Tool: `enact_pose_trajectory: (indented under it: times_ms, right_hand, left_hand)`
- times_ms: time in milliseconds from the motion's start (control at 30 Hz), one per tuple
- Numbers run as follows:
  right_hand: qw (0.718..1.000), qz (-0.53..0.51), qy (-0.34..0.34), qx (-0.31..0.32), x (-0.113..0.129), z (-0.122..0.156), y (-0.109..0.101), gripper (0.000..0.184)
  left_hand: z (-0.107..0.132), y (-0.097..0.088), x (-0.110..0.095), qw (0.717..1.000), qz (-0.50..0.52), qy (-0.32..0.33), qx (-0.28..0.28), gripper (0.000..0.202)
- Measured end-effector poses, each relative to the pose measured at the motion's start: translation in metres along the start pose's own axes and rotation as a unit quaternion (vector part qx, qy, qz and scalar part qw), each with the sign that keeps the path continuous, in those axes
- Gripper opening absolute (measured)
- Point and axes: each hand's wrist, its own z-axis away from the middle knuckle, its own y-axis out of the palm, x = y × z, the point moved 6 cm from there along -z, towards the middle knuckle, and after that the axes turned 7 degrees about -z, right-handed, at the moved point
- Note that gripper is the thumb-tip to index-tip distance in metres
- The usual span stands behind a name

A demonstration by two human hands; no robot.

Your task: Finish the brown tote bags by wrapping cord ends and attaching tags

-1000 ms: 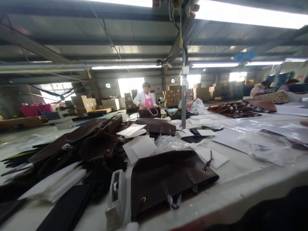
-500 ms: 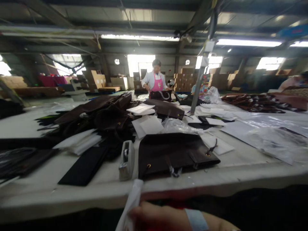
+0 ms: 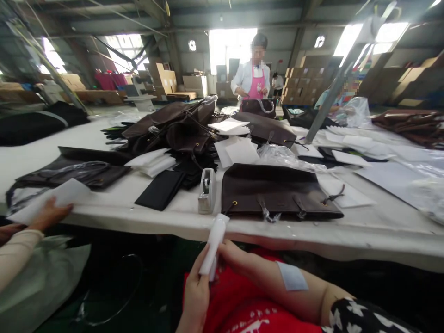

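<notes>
A white sheet rolled into a narrow tube (image 3: pixel 217 240) is held upright at a tilt in front of the table edge. My left hand (image 3: pixel 197 289) grips its lower end from the left, thumb along it. On the other side my right hand (image 3: pixel 232 254) closes on the same roll, its fingertips partly hidden behind it. Just beyond lies a dark brown leather handbag (image 3: pixel 277 192), flat on the table, with cord ties and plastic-wrapped handles. A grey tape dispenser (image 3: pixel 207 192) stands left of the bag, and a folded black cloth pouch (image 3: pixel 159 189) lies further left.
At the left a co-worker's hand (image 3: pixel 52 213) holds a white sheet beside another brown bag (image 3: pixel 76 169). Brown bags (image 3: pixel 180 125) are heaped behind, near white sheets (image 3: pixel 239 151) and clear plastic (image 3: pixel 284 156). A metal post (image 3: pixel 328 106) rises at right. A person in a pink apron (image 3: pixel 255 85) stands opposite.
The view has tipped down and turned left, so the table things sit further right. My left hand has come into view on the roll, and a co-worker's arms show at left.
</notes>
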Motion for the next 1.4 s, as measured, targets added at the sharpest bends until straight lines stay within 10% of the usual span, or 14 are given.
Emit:
enact_pose_trajectory:
  times_ms: [467, 800, 1100, 1400]
  right_hand:
    - [0.991, -0.131, 0.006, -0.011, 0.016, 0.02, -0.017, 0.017]
    - [0.951, -0.207, 0.088, 0.212, 0.045, 0.054, -0.022, 0.062]
    - [0.984, -0.136, 0.092, 0.073, 0.041, 0.052, -0.027, 0.041]
    - [0.996, -0.049, -0.02, 0.074, 0.048, 0.042, -0.041, 0.047]
  left_hand:
    - [0.004, 0.03, -0.017, 0.981, 0.015, -0.083, 0.176, 0.041]
    - [0.015, 0.033, -0.032, 0.977, 0.02, -0.117, 0.179, 0.04]
    - [0.016, 0.043, -0.035, 0.959, 0.032, -0.091, 0.266, 0.051]
    - [0.018, 0.052, -0.03, 0.979, 0.053, -0.047, 0.192, 0.075]
